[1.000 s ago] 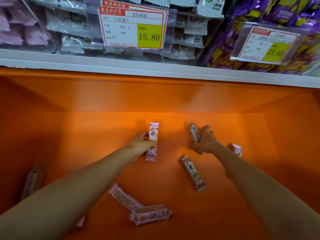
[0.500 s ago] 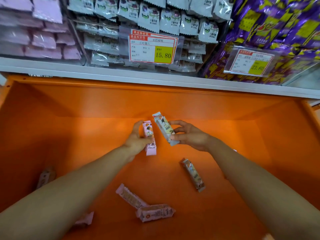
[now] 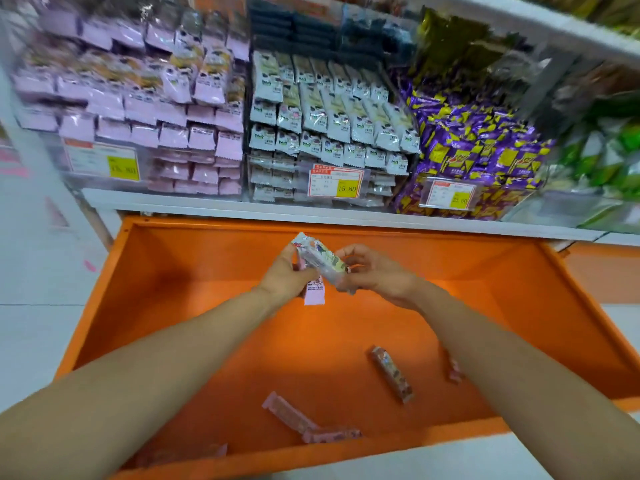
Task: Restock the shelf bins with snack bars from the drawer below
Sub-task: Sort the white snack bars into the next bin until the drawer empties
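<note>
Over the orange drawer [image 3: 207, 258], left hand [image 3: 287, 275] grips a pink snack bar [image 3: 314, 292], right hand [image 3: 377, 275] pinches a pale snack bar [image 3: 323, 261] by its end, loose bars [image 3: 391, 374] below; wrappers look light, crinkly, slippery, so hold mid-body, gently.

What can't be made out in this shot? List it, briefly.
Head view only:
- pink bar: only its lower end shows; the left hand and the pale bar, pinched by the right hand, cover the rest.
- small bar by the right forearm: partly hidden behind that arm.
- left price tag: blurred, print unreadable.
- wrapper at the near edge of the drawer: blurred, kind unclear.
</note>
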`<state>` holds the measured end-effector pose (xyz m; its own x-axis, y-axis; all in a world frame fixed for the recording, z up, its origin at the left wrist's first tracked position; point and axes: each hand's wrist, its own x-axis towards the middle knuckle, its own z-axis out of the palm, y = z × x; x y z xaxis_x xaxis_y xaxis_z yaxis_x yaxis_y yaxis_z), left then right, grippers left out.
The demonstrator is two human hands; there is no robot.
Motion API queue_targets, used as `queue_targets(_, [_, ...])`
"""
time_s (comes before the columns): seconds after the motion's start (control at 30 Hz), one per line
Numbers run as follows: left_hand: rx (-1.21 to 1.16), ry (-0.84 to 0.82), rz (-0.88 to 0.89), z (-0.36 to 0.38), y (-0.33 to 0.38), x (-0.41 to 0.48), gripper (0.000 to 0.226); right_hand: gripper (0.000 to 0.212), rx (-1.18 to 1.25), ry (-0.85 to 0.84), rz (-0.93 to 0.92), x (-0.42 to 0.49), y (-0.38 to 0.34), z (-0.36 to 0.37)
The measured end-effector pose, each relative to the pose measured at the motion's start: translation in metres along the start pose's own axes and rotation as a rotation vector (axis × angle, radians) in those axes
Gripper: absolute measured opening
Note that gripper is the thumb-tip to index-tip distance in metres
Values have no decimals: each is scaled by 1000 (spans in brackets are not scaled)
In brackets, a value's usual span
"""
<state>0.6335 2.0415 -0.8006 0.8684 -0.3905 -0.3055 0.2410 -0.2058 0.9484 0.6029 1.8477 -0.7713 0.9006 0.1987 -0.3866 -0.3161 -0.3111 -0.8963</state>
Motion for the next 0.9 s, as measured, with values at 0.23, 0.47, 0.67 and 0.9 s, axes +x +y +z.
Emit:
queue_targets(0.23, [390, -391, 166, -49, 103, -34, 54, 39, 107, -65, -49, -49, -87, -39])
queue_targets(0.47, [299, -280, 381, -75, 168, -48, 38, 33, 97, 207, -291, -46, -167, -58])
queue_targets(0.67, [222, 52, 521, -96, 171, -49, 36, 32, -137, 596, -300, 1, -196, -35])
queue_targets(0.9, [222, 183, 539, -123, 172, -57, 38, 36, -258, 728, -365, 50, -221, 10])
